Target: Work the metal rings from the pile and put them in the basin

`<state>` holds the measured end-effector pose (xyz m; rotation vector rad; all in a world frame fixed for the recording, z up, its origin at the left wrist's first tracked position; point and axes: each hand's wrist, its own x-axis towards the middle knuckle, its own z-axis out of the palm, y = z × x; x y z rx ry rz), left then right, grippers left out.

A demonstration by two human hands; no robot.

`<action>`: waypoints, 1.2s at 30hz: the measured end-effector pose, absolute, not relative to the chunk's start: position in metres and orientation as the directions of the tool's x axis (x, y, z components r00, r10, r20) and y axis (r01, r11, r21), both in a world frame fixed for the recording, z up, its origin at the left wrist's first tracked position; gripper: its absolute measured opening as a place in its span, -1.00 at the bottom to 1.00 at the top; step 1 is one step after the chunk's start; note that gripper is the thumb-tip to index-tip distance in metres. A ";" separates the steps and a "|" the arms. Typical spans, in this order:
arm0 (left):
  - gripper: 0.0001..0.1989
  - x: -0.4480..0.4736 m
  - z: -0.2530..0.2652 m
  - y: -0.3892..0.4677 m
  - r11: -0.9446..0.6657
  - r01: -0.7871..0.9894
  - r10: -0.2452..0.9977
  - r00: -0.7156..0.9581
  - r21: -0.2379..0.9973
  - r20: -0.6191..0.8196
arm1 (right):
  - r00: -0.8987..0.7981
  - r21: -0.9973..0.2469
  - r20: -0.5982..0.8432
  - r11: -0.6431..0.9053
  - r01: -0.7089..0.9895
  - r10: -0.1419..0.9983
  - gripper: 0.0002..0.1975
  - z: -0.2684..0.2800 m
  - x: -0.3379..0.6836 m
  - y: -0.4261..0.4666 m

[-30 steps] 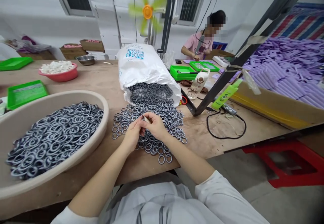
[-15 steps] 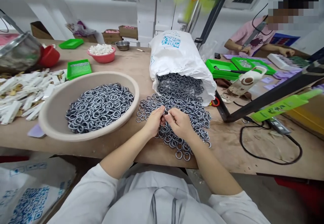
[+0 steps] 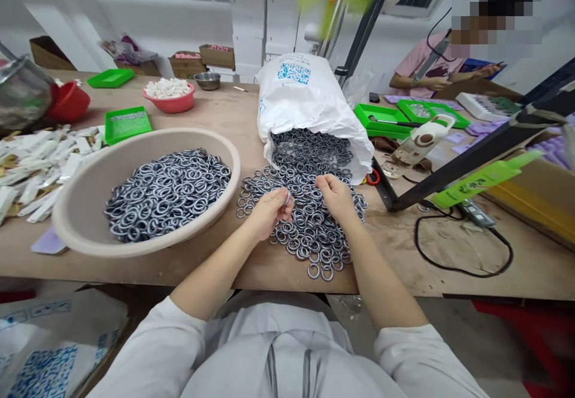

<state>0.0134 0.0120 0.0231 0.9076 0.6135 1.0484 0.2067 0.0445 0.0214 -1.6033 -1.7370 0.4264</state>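
Desk [image 3: 224,110] carries everything; its front edge runs just below the pile. White sack [image 3: 309,98] lies on it, long axis running away from the person, mouth facing the hands. Oval basin [image 3: 85,212] sits to the left, long axis roughly left-right, with a heap of grey rings [image 3: 171,191] inside, mostly toward its right side. Loose pile of the same rings [image 3: 309,233] spreads out of the sack mouth, directly under and around both hands; round pieces, so no long axis to go by. Black frame [image 3: 404,200] stands right of the sack, its lower corner near the pile; cable [image 3: 420,260] loops on the desk farther right. Left hand [image 3: 272,212] is nearer the basin, at the pile's left side, fingers curled and pinching a small grey ring [image 3: 288,198], only partly visible. Right hand [image 3: 336,197] is apart from it, over the right side of the pile, thumb and fingers drawn together; can't tell if anything's pinched. Open room: narrow bare strip between basin rim and pile, wider patch between right forearm and cable. Front rings lie near the desk edge, little room there.
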 end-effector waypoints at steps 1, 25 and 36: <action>-0.53 0.011 0.023 0.016 0.204 -0.462 0.936 0.352 0.863 -0.033 | 0.037 -0.604 0.256 0.130 0.786 0.966 -0.60 0.022 0.207 0.047; -0.52 0.022 0.010 0.020 -0.124 -0.274 0.987 0.065 0.954 0.147 | -0.157 -0.998 0.071 0.070 -0.010 0.985 -0.55 0.015 0.152 0.022; -0.41 0.017 0.012 0.018 0.151 -0.374 0.954 0.298 0.915 -0.036 | -0.111 -0.902 0.396 0.408 0.141 0.912 -0.69 0.014 0.154 0.017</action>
